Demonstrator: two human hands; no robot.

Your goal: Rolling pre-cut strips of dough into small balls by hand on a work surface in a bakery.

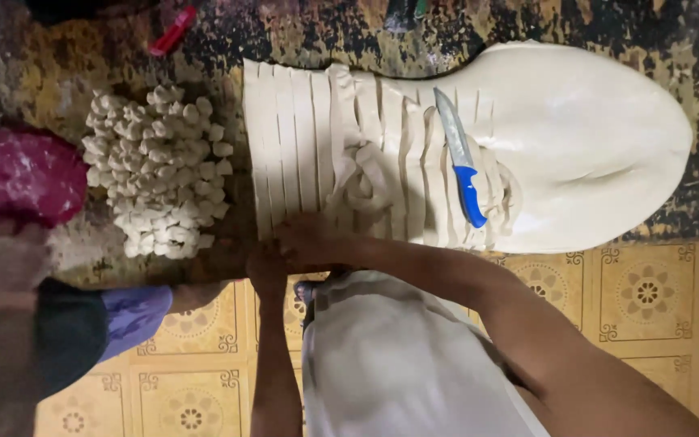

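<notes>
A big slab of pale dough (592, 137) lies on a dark, worn table (123, 57). Its left part is cut into long strips (293, 137), some of them tangled. My right hand (309, 241) rests on the near ends of the strips with its fingers closed on one. My left hand (264, 267) is curled right beside it at the table's edge and pinches the same strip end. A knife with a blue handle (463, 162) lies on the cut dough, away from both hands. Left of the strips sits a heap of small dough pieces (155, 170).
A pink bowl (26, 174) stands at the table's left end. Another person's hand (10, 263) and dark sleeve are just below the bowl. A red object (173, 31) lies at the far edge. Patterned yellow floor tiles (649, 307) show beneath me.
</notes>
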